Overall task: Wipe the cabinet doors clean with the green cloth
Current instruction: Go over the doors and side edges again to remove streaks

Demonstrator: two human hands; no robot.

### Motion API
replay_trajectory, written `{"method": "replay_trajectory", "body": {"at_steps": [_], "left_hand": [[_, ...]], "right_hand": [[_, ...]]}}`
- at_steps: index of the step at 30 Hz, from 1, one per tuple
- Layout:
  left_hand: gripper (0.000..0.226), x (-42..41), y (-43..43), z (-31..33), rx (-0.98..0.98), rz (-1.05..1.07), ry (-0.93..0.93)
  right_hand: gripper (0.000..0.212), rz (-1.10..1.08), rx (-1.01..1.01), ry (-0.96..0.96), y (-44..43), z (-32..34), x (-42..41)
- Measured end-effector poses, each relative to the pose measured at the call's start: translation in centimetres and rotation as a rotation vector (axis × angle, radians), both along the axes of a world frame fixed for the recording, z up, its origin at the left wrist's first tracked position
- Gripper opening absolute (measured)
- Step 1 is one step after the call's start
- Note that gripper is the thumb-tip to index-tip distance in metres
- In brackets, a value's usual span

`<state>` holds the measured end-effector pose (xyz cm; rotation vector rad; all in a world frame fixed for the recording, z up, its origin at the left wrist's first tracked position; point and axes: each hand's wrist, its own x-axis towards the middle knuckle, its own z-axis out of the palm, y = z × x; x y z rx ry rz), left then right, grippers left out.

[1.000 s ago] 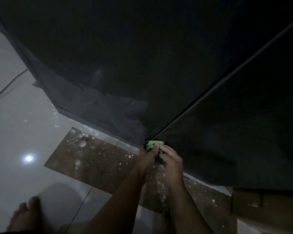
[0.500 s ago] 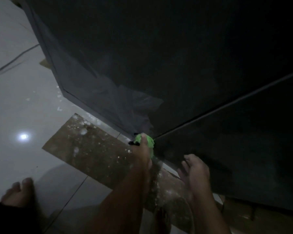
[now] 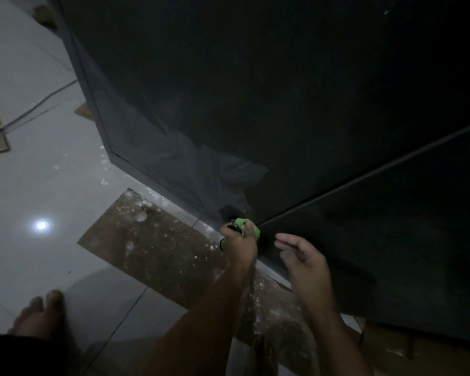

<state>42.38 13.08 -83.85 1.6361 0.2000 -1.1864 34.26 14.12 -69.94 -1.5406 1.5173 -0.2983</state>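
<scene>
Two dark cabinet doors fill the upper part of the view, the left door [image 3: 255, 90] and the right door [image 3: 404, 240], split by a thin seam. My left hand [image 3: 239, 240] is closed on the bunched green cloth [image 3: 242, 223], pressed at the bottom corner where the seam meets the floor edge. My right hand [image 3: 304, 261] hovers just right of it, fingers spread, holding nothing, close to the lower edge of the right door. Loose plastic film [image 3: 190, 169] clings to the lower left door.
White glossy floor tiles [image 3: 38, 185] with a light reflection lie to the left. A brown speckled sheet [image 3: 158, 248] covers the floor below the cabinet. My bare foot [image 3: 41, 310] stands at lower left. A cable [image 3: 33, 109] and cardboard [image 3: 391, 346] lie on the floor.
My right hand let go of the cloth and drew back to the right, then edged closer again. The left hand stays at the corner with the cloth. The view shifted.
</scene>
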Motion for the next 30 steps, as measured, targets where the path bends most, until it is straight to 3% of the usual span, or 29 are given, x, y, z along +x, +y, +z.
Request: {"method": "replay_trajectory", "body": {"at_steps": [4,8,11,15,20,23,30], "left_hand": [[0.051,-1.7,0.0,0.8,0.016,-0.155,0.018],[0.051,-3.6,-0.6,2.0,-0.132,-0.032,0.098],[0.038,-3.8,-0.3,2.3,-0.219,0.039,0.064],[0.037,-1.0,-0.2,3.8,-0.320,0.309,0.044],[0.038,1.9,-0.9,5.9,-0.308,0.481,-0.243],[0.033,3.3,-0.7,7.5,-0.383,0.524,-0.353],[0.035,10.4,-0.3,14.9,-0.459,0.647,-0.551]], "right_hand": [[0.024,-0.085,0.008,0.036,-0.2,-0.5,-1.1],[0.020,-0.253,0.068,0.063,-0.1,-3.0,-2.3],[0.025,-0.295,0.051,0.105,0.6,-4.8,-3.2],[0.052,0.112,-0.300,0.304,0.9,-4.2,-2.1],[0.035,0.515,-0.724,0.294,0.1,1.8,2.3],[0.032,0.688,-0.862,0.271,0.0,5.3,3.9],[0.026,0.933,-0.980,0.356,-1.2,11.0,4.8]]}}
